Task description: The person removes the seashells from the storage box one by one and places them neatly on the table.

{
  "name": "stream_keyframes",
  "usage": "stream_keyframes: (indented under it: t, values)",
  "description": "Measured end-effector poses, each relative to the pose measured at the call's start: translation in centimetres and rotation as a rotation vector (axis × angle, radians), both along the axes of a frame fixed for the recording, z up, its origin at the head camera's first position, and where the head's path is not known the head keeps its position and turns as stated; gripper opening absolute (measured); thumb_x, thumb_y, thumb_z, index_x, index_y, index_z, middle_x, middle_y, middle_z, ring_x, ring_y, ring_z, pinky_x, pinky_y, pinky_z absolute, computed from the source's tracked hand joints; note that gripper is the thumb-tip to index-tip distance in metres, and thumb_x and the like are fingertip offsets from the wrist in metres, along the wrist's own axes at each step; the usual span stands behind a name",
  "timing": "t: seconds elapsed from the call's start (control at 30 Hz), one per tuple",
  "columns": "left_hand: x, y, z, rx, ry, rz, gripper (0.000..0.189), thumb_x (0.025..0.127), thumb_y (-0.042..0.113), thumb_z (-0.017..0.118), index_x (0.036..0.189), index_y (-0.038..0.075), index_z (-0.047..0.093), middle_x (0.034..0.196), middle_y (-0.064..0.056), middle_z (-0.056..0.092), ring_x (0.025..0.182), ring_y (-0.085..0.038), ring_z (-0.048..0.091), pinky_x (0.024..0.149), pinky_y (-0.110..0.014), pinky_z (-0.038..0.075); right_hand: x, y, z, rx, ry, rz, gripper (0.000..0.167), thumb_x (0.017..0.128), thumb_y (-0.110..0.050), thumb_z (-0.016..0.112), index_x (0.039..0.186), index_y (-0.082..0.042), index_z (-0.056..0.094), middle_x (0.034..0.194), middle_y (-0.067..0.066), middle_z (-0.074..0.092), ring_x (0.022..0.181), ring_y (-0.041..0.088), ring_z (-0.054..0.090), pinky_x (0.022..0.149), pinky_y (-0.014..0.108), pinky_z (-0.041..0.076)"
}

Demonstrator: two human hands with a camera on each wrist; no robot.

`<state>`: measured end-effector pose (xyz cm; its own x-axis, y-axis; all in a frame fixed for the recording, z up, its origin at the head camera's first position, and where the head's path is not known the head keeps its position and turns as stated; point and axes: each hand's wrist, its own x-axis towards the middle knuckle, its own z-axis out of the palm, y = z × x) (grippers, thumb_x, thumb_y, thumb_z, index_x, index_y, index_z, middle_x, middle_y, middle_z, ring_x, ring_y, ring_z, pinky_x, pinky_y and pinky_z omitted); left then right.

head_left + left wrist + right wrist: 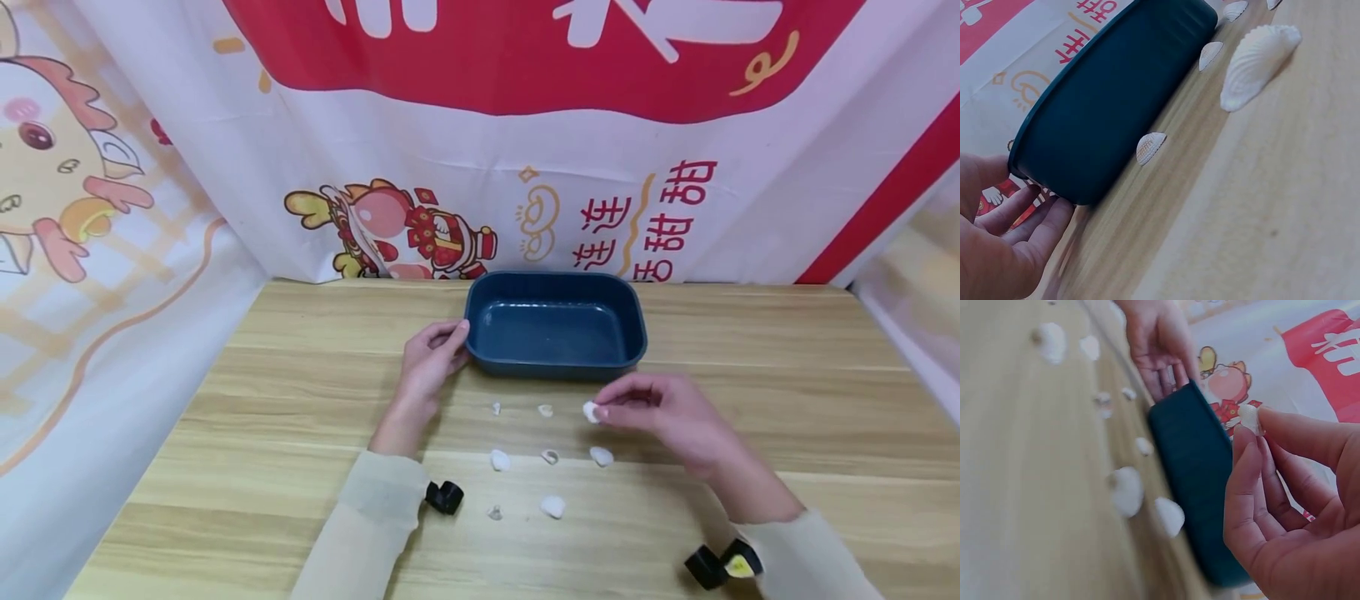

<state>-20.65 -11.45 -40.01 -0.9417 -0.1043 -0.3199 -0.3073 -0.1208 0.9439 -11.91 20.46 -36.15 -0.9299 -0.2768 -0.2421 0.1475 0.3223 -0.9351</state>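
Note:
A dark blue rectangular plastic basin (pixel 555 367) stands at the back of the wooden table. My left hand (pixel 431 362) holds its left end, the thumb at the rim and the fingers (pixel 1054 225) against the lower outside wall. Between thumb and fingertips, my right hand (pixel 667 417) pinches a small white seashell (pixel 1249 419), just in front of the basin's right corner. Several loose shells lie in rows before the basin, among them a white shell (pixel 500 460), a broken-looking shell (pixel 550 457) and a ribbed shell (pixel 1260 65). The basin's inside shows no shells.
The wooden table (pixel 247 433) ends at a white and red printed cloth (pixel 465 150) behind the basin. More printed cloth (pixel 67 333) hangs at the left. Each wrist carries a black camera mount, one at the left (pixel 445 497) and one at the right (pixel 723 565).

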Motion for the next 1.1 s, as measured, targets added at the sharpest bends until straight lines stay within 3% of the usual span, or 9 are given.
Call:
stream_keyframes:
  t: [0.2,0.43,0.8,1.1]
  values:
    - [0.1,0.1,0.1,-0.004,-0.005,0.001,0.033,0.105,0.032,0.073,0.132,0.012,0.071,0.138,-0.007,0.071,0.128,-0.021,0.068,0.111,-0.036,0.061,1.8,0.9,-1.4,-0.009,-0.026,0.084,0.031,0.094,-0.017,0.085,0.115,0.004,0.076,0.102,0.009,0.080,0.088,0.012,0.073,0.076,0.025,0.064]
    - [0.1,0.1,0.3,-0.001,0.003,0.003,0.034,0.105,0.031,0.074,0.132,0.011,0.071,0.139,-0.008,0.071,0.128,-0.022,0.068,0.111,-0.037,0.061,3.2,1.3,-2.4,0.064,-0.046,0.172,0.023,0.094,-0.018,0.084,0.111,-0.003,0.079,0.099,0.011,0.080,0.081,0.013,0.067,0.068,0.024,0.059]
    - [0.0,0.4,0.1,-0.009,-0.003,-0.003,0.033,0.105,0.031,0.073,0.132,0.011,0.072,0.137,-0.008,0.071,0.128,-0.021,0.068,0.111,-0.037,0.061,4.0,1.4,-3.5,0.047,-0.034,0.220,0.018,0.093,-0.015,0.085,0.106,-0.003,0.080,0.096,0.011,0.081,0.077,0.008,0.068,0.067,0.021,0.058]
    - [0.1,0.1,0.2,0.000,-0.001,-0.002,0.034,0.105,0.031,0.073,0.133,0.011,0.071,0.137,-0.008,0.071,0.128,-0.022,0.068,0.111,-0.036,0.061,4.0,1.3,-3.1,0.144,0.031,0.274,0.013,0.088,-0.017,0.089,0.097,-0.011,0.082,0.085,0.002,0.077,0.073,0.006,0.065,0.063,0.021,0.056]
